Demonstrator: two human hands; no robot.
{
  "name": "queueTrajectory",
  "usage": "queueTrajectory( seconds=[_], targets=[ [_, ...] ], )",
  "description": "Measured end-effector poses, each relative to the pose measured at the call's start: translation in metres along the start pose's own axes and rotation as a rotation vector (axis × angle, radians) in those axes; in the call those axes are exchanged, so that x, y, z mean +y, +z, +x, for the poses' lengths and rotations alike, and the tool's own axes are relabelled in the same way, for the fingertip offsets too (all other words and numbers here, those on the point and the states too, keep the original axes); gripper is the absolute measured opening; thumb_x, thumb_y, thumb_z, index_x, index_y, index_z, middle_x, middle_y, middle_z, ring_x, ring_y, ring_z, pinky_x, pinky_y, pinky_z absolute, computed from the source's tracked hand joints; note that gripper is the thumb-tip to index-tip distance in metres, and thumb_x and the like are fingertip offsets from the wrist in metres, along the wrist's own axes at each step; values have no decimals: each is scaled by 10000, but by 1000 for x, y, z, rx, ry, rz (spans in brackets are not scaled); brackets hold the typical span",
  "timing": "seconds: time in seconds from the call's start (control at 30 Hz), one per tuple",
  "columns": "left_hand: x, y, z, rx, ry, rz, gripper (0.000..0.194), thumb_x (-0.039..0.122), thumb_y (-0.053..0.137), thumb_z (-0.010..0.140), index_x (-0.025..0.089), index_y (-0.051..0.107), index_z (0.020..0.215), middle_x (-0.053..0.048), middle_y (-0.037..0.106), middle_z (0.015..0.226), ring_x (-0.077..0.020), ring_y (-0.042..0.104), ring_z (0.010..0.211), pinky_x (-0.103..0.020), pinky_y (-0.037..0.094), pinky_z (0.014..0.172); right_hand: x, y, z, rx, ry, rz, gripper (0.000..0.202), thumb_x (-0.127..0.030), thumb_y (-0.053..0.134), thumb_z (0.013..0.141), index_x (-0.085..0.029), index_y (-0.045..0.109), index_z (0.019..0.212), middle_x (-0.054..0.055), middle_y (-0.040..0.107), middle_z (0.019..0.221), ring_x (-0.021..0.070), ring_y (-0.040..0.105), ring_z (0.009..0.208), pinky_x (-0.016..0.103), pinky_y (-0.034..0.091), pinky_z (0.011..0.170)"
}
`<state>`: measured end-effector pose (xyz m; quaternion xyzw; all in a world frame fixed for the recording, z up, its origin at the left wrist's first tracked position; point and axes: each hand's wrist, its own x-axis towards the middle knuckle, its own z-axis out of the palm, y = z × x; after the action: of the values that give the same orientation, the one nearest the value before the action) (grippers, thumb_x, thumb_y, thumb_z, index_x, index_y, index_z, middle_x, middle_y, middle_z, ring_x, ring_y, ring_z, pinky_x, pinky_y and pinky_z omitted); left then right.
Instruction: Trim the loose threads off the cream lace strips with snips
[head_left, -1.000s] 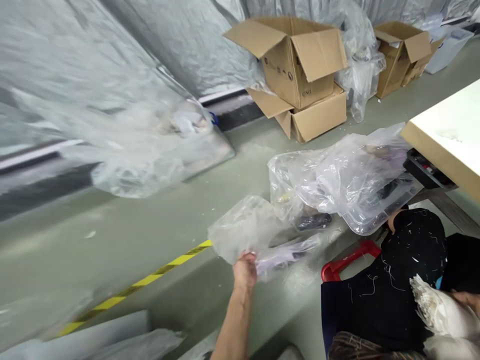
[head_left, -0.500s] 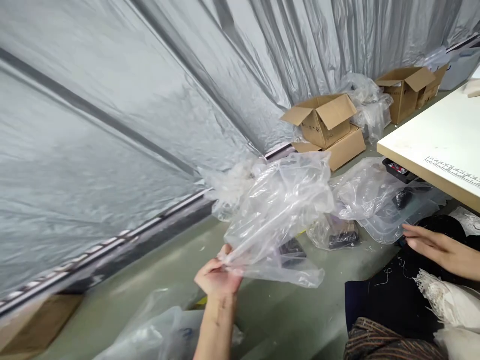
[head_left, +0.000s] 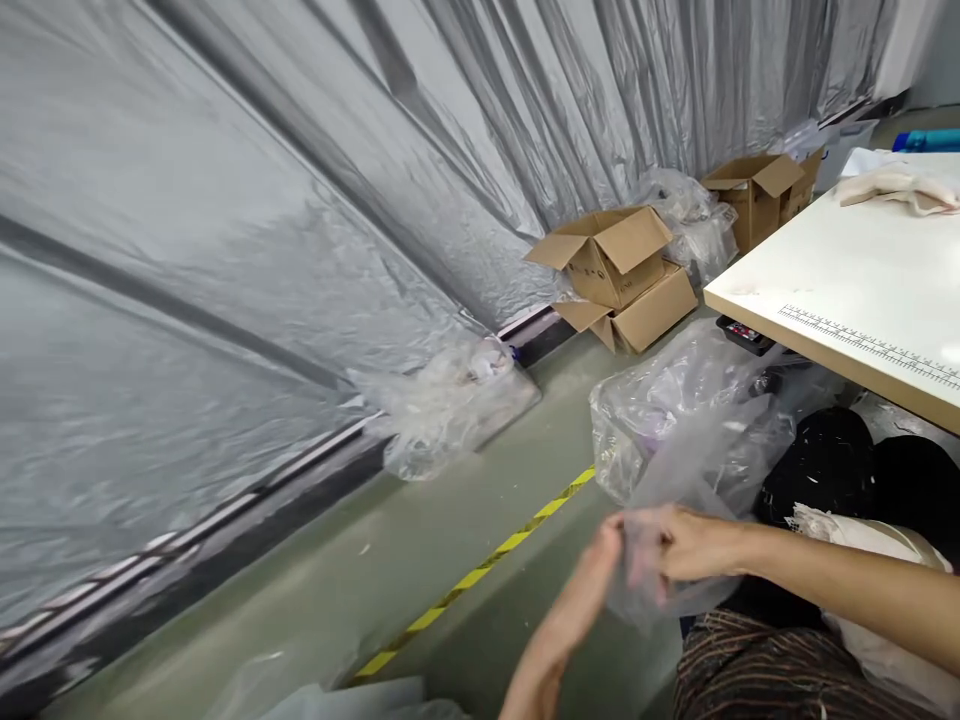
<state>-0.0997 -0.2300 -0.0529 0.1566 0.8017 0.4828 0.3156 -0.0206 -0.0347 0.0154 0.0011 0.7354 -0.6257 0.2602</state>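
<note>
A clear plastic bag (head_left: 686, 455) hangs crumpled before my lap, with both hands at its near end. My right hand (head_left: 686, 542) is closed in a fist around the film. Close beside it on the left, my left hand (head_left: 600, 560) also grips the bag; its fingers are blurred and partly covered by the cloudy film. My two hands almost touch. Beyond the held bag lies another clear bag (head_left: 619, 420) on the floor, and where one ends and the other starts is hard to make out.
A white table (head_left: 840, 265) with a ruler scale stands at the right. Open cardboard boxes (head_left: 619, 255) sit along the silver curtain (head_left: 315, 220). More plastic bags (head_left: 442, 405) lie by the wall rail. Yellow-black tape (head_left: 480, 572) crosses the floor. White cloth (head_left: 892, 540) rests beside my lap.
My left hand has carried the plastic bag rightward, away from the wall side and towards my lap. My right hand, open before, has come leftward and closed on it. The view has shifted.
</note>
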Motion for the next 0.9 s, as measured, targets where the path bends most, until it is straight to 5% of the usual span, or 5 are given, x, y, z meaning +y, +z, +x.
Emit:
queueTrajectory(
  seconds=[0.17, 0.3, 0.4, 0.6, 0.9],
  targets=[
    [6, 74, -6, -152, -72, -93, 532, 637, 608, 778, 169, 739, 994, -122, 745, 979, -323, 645, 1037, -393, 503, 907, 32, -23, -32, 75, -127, -457, 182, -115, 539, 790, -144, 703, 865, 34, 660, 686, 136, 577, 607, 204, 415, 524],
    [16, 64, 7, -159, -88, -3, 406, 463, 770, 659, 157, 743, 924, -74, 749, 886, -280, 665, 865, -377, 529, 802, 67, -78, -98, 367, -55, -453, 441, -341, 591, 867, -168, 627, 1270, 125, 707, 1108, 265, 653, 1026, 385, 505, 915],
    [16, 37, 18, 61, -52, -38, 658, 276, 864, 534, 225, 668, 1161, -87, 703, 1158, -274, 660, 988, -341, 545, 804, 96, -99, -154, 436, 146, -485, 1085, -522, 840, 588, -173, 379, 1506, 181, 450, 1484, 391, 396, 1374, 520, 324, 1129],
    [47, 5, 50, 78, -79, -50, 847, 111, 901, 437, 245, 638, 1231, -116, 588, 1367, -313, 630, 1109, -303, 544, 745, 133, -68, -203, 247, 245, -463, 1481, -586, 886, 428, -184, 48, 1581, 210, 57, 1629, 437, 47, 1483, 609, 104, 1179],
    [75, 71, 66, 7, 33, 407, 431, 291, 884, 497, 166, 716, 874, -41, 684, 782, -224, 632, 688, -275, 404, 595, 146, -51, -177, 389, 161, -604, 1235, -293, 763, 533, -53, 117, 1558, 299, 326, 1503, 447, 297, 1412, 624, 185, 1154]
  ],
)
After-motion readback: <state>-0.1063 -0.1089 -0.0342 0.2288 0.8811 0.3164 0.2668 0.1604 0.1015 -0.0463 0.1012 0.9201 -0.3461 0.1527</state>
